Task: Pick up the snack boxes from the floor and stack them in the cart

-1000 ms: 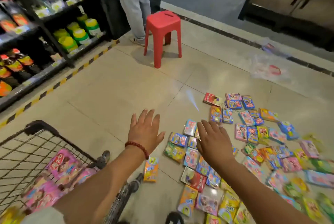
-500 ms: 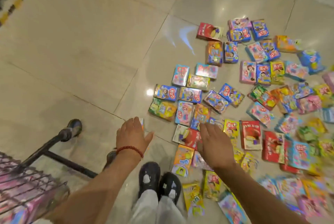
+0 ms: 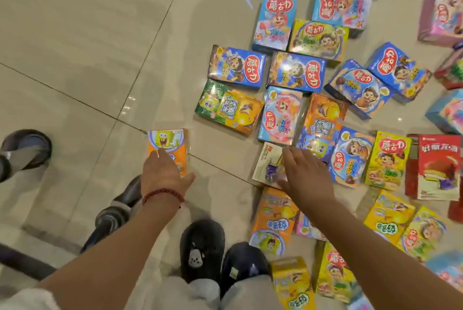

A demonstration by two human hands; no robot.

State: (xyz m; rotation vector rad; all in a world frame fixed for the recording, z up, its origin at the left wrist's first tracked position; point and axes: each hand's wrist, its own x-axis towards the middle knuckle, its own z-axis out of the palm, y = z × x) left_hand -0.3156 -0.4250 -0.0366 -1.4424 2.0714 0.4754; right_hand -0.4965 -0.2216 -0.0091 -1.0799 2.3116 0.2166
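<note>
While both arms reach down toward the tiled floor (image 3: pixel 75 46), the left hand (image 3: pixel 162 174) lies flat over the near end of a small orange box (image 3: pixel 169 144) with a yellow cartoon face on it. Fingers straight and together, thumb spread out to the 3 o'clock side, nothing gripped; whether the fingertips actually touch the box, cannot tell. That box sits alone, apart from the main spread, at about 9 o'clock from it. A red bead bracelet (image 3: pixel 162 194) is on the left wrist.

Right hand (image 3: pixel 305 177) is open too, fingers extended and loose, palm down above a white box (image 3: pixel 266 159) at the near edge of the pile; contact unclear, nothing grasped.

Snack boxes (image 3: pixel 295 74) cover the floor from 12 to 4 o'clock: blue, yellow, green, orange, pink, lying flat, many touching or overlapping. A red box (image 3: pixel 438 167) lies at 3 o'clock, an orange one (image 3: pixel 274 219) just under the right forearm.

Cart: only wheels (image 3: pixel 27 147) and a dark frame bar (image 3: pixel 22 262) show at 8 to 9 o'clock; basket out of view. Two dark slippers (image 3: pixel 203 249) at 6 o'clock, side by side.
</note>
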